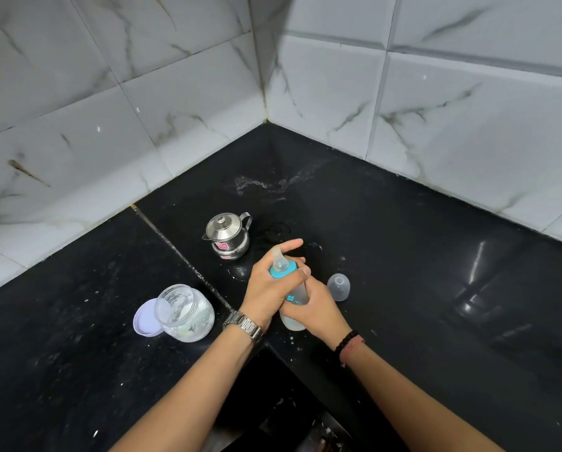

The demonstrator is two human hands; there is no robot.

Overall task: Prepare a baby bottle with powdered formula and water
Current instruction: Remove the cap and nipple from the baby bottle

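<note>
A clear baby bottle (297,296) with a blue collar (281,271) and a silicone teat (279,261) stands on the black counter (387,256). My left hand (270,282) wraps round the blue collar at the top. My right hand (315,308) grips the bottle's body lower down. The bottle's clear dome cap (338,286) lies on the counter just right of my hands. An open clear jar of white powder (185,313) sits to the left, its lilac lid (146,318) leaning beside it. A small steel kettle (229,235) with its lid on stands behind my hands.
White marble-look tiled walls (143,109) meet in a corner behind the counter. Water is splashed on the counter (266,185) near that corner. White specks dot the black surface. The counter's front edge drops away between my forearms (273,386).
</note>
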